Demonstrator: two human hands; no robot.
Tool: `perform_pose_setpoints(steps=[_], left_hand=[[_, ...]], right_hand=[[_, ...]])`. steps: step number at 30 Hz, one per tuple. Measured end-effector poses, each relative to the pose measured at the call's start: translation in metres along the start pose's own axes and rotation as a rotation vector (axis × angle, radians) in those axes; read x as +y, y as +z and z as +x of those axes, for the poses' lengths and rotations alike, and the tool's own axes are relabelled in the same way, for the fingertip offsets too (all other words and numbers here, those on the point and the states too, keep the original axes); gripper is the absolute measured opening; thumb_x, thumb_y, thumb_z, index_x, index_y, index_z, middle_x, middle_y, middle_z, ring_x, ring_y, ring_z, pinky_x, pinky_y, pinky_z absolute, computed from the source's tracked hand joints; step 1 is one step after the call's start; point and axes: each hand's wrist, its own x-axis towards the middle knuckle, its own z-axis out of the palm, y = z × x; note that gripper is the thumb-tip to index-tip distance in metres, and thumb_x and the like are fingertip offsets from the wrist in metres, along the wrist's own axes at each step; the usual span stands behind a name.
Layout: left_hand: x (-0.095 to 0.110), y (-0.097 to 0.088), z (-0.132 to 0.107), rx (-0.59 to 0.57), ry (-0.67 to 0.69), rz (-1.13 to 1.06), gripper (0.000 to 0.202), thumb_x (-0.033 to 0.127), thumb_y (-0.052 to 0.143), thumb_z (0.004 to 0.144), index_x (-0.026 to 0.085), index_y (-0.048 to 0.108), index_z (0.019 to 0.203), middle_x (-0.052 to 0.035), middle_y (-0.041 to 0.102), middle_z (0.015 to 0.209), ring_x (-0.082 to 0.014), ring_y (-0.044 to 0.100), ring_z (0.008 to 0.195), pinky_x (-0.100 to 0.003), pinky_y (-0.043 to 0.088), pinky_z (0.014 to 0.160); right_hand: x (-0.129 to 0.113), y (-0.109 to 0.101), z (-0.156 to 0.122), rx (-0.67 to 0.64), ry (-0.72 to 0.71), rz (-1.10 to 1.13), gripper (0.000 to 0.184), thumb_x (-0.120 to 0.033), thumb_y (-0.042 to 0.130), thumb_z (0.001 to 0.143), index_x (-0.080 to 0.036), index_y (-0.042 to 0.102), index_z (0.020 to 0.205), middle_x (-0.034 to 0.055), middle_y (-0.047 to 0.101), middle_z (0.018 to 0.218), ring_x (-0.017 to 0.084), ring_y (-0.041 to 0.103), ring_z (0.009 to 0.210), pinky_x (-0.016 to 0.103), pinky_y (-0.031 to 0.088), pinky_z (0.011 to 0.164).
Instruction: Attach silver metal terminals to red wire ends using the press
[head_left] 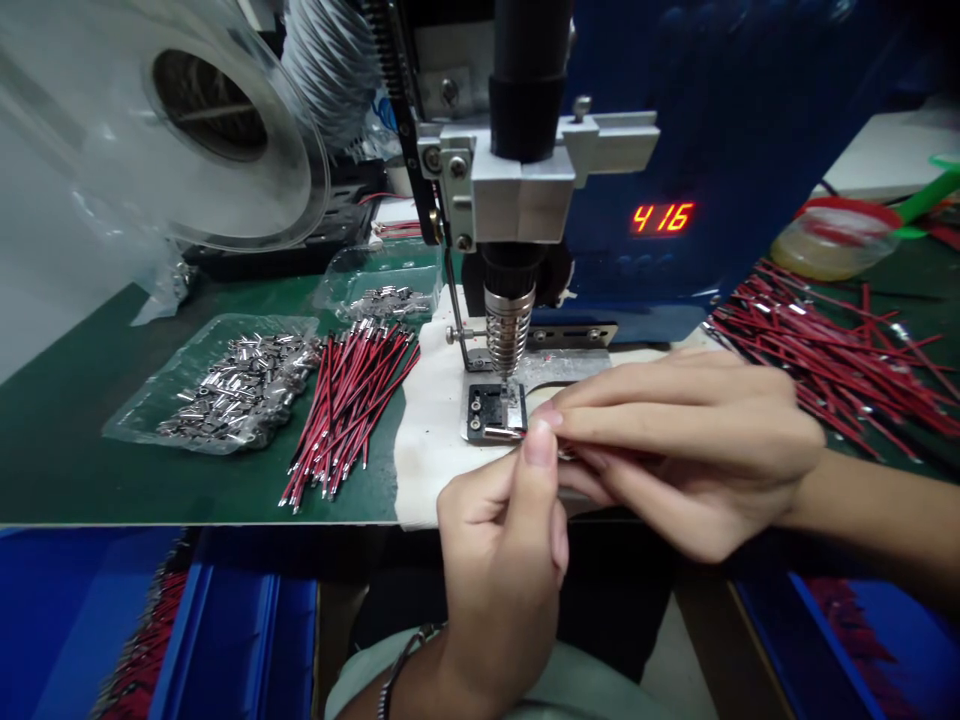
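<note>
My left hand (502, 540) is pinched closed, thumb and forefinger meeting just below a small black and metal fixture (491, 412) under the machine's spring-wrapped tip (510, 335). What it pinches is too small to name. My right hand (682, 445) comes in from the right, fingers pressed together around a red wire (600, 455) whose end points at the fixture. Both hands touch at the fingertips.
A bundle of red and black wires (349, 400) lies left of the white cloth (431, 420). Open bags of small metal terminals (232, 385) sit further left. More finished red wires (832, 360) pile at the right. A red counter (662, 217) reads 416. Blue bins (225, 630) stand below the table edge.
</note>
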Motion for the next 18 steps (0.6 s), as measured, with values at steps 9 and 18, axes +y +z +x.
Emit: perform_pose_setpoints(steps=[9, 18], left_hand=[[0.011, -0.004, -0.001, 0.161, 0.081, 0.046, 0.042, 0.045, 0.065, 0.097, 0.02, 0.07, 0.063, 0.004, 0.043, 0.041, -0.0074, 0.031, 0.035, -0.024, 0.024, 0.038], [0.089, -0.09, 0.046, 0.495, 0.545, 1.061, 0.034, 0.036, 0.065, 0.094, 0.019, 0.066, 0.065, 0.0054, 0.046, 0.048, -0.0095, 0.039, 0.049, -0.025, 0.024, 0.052]], right_hand=[[-0.001, 0.0, -0.006, -0.044, 0.017, -0.071, 0.022, -0.01, 0.071, 0.092, -0.018, 0.074, 0.112, 0.0081, 0.082, 0.117, 0.015, 0.08, 0.099, 0.021, 0.064, 0.084], [0.026, -0.014, 0.001, -0.203, -0.051, -0.134, 0.011, -0.016, 0.063, 0.099, -0.016, 0.072, 0.092, 0.0004, 0.072, 0.067, 0.01, 0.062, 0.054, 0.025, 0.043, 0.052]])
